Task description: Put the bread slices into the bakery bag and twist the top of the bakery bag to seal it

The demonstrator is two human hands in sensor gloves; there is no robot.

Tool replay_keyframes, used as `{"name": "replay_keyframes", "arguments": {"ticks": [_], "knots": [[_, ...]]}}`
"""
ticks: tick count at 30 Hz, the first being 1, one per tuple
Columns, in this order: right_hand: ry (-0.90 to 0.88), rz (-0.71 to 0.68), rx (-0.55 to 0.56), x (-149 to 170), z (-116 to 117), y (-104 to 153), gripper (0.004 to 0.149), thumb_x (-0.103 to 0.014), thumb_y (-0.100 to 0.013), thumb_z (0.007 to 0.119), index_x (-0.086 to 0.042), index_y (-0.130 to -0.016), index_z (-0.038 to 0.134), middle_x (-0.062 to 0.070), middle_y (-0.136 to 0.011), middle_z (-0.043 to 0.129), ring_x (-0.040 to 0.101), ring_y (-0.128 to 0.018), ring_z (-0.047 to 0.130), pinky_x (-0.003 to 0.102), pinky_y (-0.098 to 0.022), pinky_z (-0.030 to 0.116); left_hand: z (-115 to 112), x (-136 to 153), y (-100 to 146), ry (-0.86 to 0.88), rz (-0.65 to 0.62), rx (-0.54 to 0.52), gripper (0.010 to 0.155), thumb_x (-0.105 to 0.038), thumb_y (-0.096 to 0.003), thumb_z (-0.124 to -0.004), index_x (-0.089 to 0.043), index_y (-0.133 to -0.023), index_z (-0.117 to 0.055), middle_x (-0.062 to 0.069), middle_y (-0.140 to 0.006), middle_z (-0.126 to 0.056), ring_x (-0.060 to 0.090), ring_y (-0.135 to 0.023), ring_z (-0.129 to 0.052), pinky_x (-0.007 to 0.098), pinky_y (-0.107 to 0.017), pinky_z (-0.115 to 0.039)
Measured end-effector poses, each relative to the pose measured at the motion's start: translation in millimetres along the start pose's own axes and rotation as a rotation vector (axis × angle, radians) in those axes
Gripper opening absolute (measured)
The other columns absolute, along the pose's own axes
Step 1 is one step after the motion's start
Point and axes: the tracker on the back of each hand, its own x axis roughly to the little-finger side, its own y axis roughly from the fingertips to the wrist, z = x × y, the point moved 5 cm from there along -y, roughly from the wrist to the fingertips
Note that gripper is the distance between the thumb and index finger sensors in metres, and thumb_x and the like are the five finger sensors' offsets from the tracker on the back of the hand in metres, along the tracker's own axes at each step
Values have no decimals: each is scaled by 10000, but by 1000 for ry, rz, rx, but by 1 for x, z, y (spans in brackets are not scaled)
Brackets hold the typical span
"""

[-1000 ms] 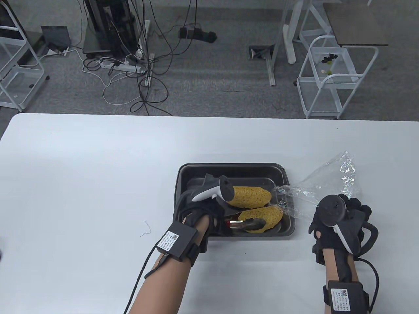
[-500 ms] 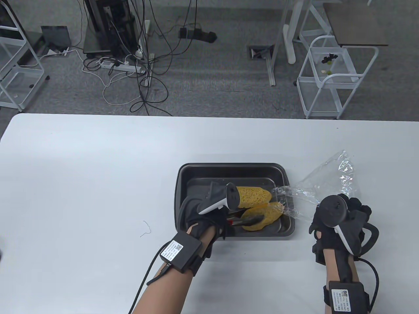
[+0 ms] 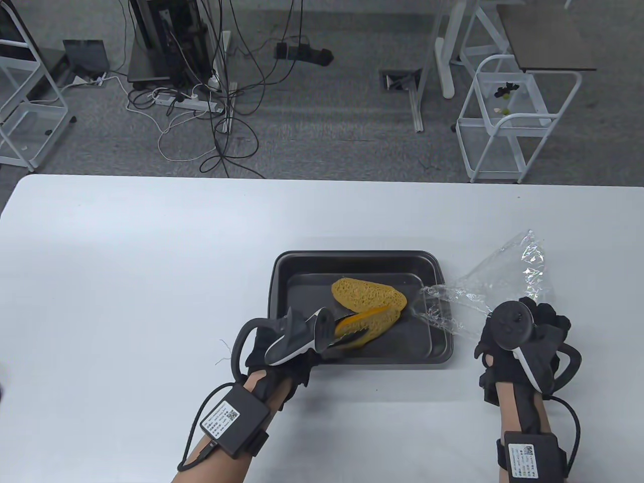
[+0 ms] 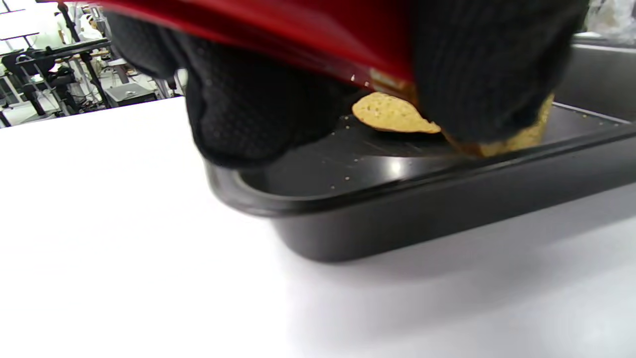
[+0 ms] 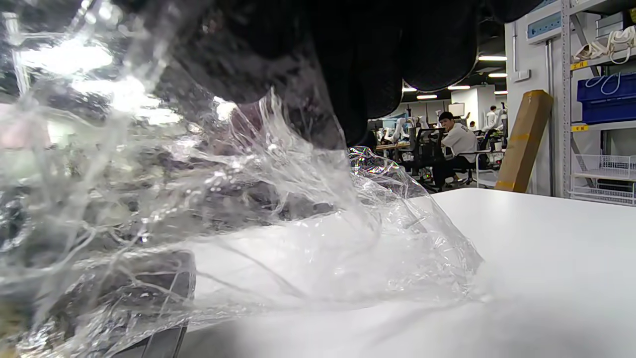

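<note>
White table, grey carpet floor, tangled cables, white wire carts, ceiling strip lights

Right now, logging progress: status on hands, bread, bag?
Left hand grips red-handled tongs on tilted yellow bread slice. Right hand holds clear plastic bag. Nothing bagged.

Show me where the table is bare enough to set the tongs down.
Bare table runs left of the black tray and along the far edge behind it. Crowded: tray to clear bag, under the right hand; left hand covers the tray's near-left corner.
</note>
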Motion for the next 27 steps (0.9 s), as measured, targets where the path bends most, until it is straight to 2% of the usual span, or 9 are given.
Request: {"name": "replay_keyframes", "arguments": {"ticks": [8, 13, 19, 27], "knots": [[12, -23, 22, -7, 1, 3, 417, -302, -447, 844, 58, -613, 976, 278, -958, 832, 596, -900, 702, 743, -663, 452, 5, 28, 38, 26, 9, -64, 765, -620, -314, -941, -267, -971, -769, 61, -785, -997, 224, -545, -1058, 504, -723, -738], [28, -55, 58, -19, 0, 8, 422, -307, -448, 839, 52, -623, 974, 275, -958, 834, 597, -899, 704, 742, -664, 453, 17, 32, 48, 125, -19, -46, 770, -620, -315, -943, -267, -975, -761, 61, -784, -1000, 227, -540, -1062, 505, -720, -740], [75, -88, 88, -30, 4, 13, 424, -313, -449, 837, 45, -632, 974, 270, -956, 837, 593, -899, 708, 740, -666, 457, 26, 13, 50, 251, -100, 56, 775, -624, -324, -939, -259, -983, -755, 67, -790, -999, 230, -539, -1063, 504, -717, -744], [75, -149, 111, -44, 6, 20, 430, -315, -452, 833, 33, -664, 968, 265, -960, 836, 588, -905, 707, 739, -668, 455, 25, -10, 36, 352, -172, 207, 776, -629, -334, -931, -248, -987, -753, 71, -793, -997, 218, -537, -1069, 504, -711, -752]]}}
